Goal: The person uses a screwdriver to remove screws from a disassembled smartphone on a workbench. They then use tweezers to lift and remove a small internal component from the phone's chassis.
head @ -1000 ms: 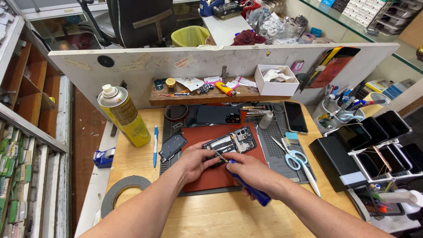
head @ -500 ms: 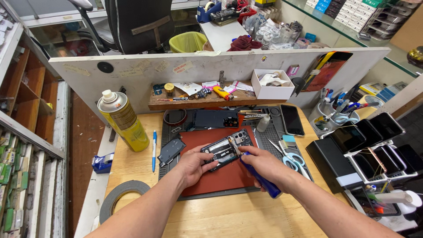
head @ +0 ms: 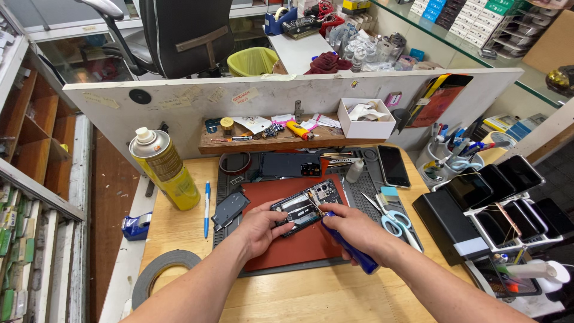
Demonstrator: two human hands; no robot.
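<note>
Opened phone [head: 306, 206], probably glossy, flat

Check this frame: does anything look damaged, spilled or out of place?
Nothing spilled. The phone held by the left hand lies open, back cover off, insides exposed, while the right hand works on it with a blue-handled tool.
</note>
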